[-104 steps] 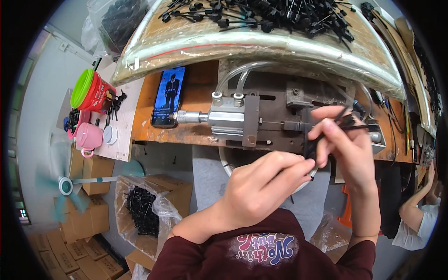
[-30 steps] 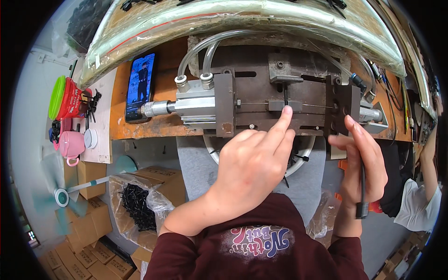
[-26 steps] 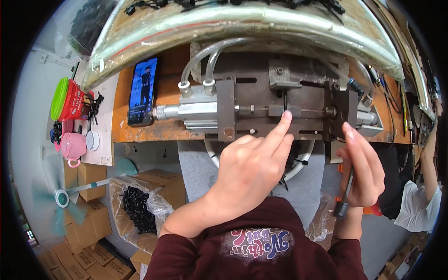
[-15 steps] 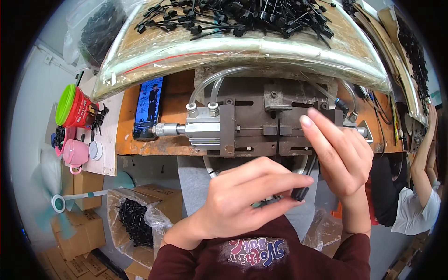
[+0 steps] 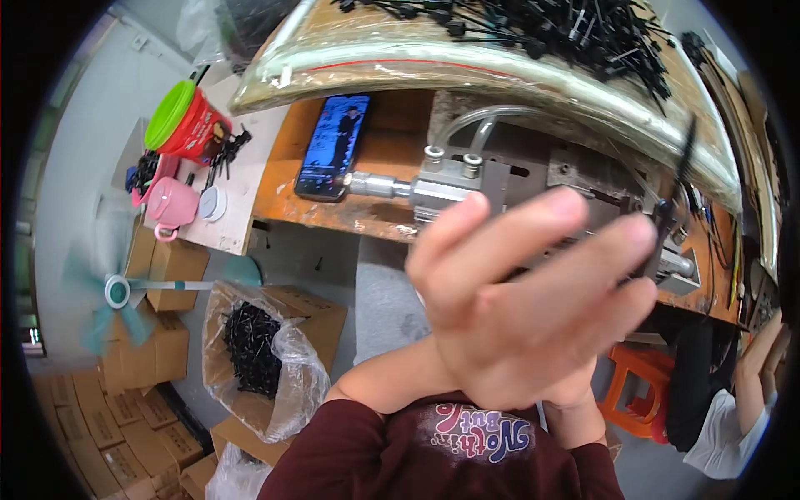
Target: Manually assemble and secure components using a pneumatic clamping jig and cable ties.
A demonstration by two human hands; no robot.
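Observation:
My left hand (image 5: 517, 308) is raised over the front of the bench, blurred, its back toward me and its fingers pointing up and right. A slim black rod-shaped plastic part (image 5: 685, 158) stands steeply at its fingertips, apparently gripped there; the lower end is hidden. Behind it, my right hand (image 5: 577, 390) shows only a sliver near the wrist, so its fingers are hidden. Beyond the hands is a metal clamping fixture with a silver air cylinder (image 5: 446, 193) and clear tubing (image 5: 492, 112); my left hand covers much of the fixture.
A tray (image 5: 400, 75) heaped with black parts (image 5: 575, 33) is at the back. A lit phone (image 5: 335, 148), red bucket (image 5: 196, 125) and pink mug (image 5: 172, 204) are on the left. Below are a fan (image 5: 117, 290), a lined carton (image 5: 292, 333) of parts and an orange stool (image 5: 637, 392). Another person's arm (image 5: 754, 367) is far right.
My left hand has risen and moved right with the black part, now covering my right hand and the fixture. The view has shifted, so the bench sits farther right and higher.

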